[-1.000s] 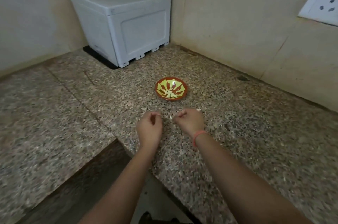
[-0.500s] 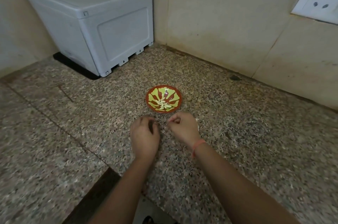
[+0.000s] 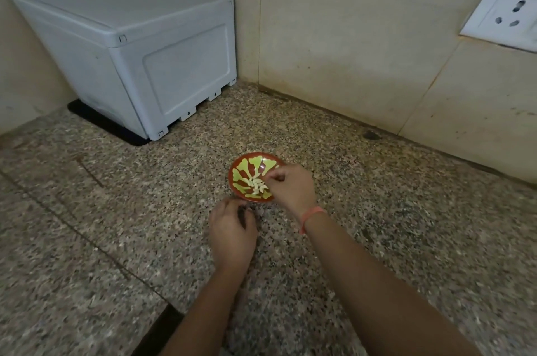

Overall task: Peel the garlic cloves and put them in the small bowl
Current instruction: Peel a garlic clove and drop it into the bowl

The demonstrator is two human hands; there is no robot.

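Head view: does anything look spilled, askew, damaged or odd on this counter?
Nothing serious. The small bowl sits upright on the counter with peeled cloves inside, none visibly spilled. Only oddity: a dark smudge where counter meets wall, cause unclear.

Red small bowl [image 3: 236, 183], yellow-green leaf pattern

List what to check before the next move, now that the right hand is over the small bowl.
1. Right hand above the small bowl: ok.
2. Clove pinched in its fingertips: cannot tell, as the curled fingers hide it.
3. Peeled garlic cloves lying inside the bowl: ok.
4. Bowl sitting upright on the granite counter: ok.
5. Left hand holding the next clove: cannot tell, because its fingers are curled on the counter.
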